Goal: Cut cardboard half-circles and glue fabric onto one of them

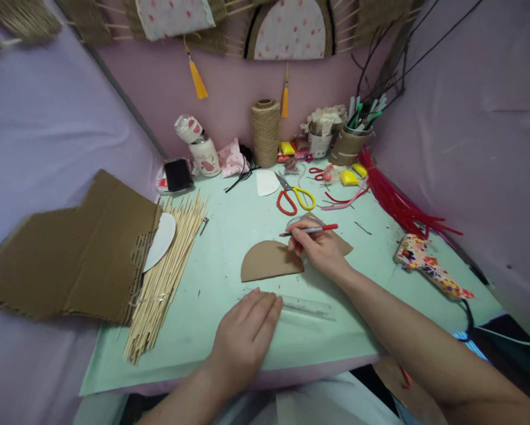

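My right hand [319, 248] is closed around a red pen [311, 229], its tip pointing left over a brown half-round cardboard piece [269, 260] lying on the pale green table [229, 224]. A second brown piece [343, 243] pokes out from under that hand. My left hand [246, 336] rests nearer the front edge, fingers together and laid flat on the left end of a clear plastic ruler [307, 307]. It holds nothing.
A large sheet of corrugated cardboard [70, 254] and a bundle of bamboo skewers [167, 271] lie at the left. Scissors [294, 198], a twine spool [265, 133], a pen cup [349, 144], red pipe cleaners [398, 203] and a floral pouch [428, 265] sit at the back and right.
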The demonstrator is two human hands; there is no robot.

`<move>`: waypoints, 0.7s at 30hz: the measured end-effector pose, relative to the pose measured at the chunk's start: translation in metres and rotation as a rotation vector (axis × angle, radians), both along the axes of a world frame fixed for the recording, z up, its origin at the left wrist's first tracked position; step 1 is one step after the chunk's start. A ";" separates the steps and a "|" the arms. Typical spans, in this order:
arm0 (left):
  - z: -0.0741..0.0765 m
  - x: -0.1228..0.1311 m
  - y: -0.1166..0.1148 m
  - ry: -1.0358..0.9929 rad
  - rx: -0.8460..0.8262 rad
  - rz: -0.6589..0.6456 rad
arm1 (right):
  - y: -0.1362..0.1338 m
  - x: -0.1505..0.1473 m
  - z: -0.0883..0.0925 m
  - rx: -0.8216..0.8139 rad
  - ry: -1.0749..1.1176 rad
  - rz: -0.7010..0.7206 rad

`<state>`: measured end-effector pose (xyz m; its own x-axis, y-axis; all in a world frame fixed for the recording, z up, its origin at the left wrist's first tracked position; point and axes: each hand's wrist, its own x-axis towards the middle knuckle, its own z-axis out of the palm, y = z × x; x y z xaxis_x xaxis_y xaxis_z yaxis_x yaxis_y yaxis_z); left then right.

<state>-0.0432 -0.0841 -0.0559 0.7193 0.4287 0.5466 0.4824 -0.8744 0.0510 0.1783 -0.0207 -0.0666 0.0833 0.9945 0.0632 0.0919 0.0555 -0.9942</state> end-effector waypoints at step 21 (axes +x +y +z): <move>0.027 -0.002 0.073 -0.094 0.186 0.212 | -0.004 0.009 0.007 0.075 -0.017 -0.083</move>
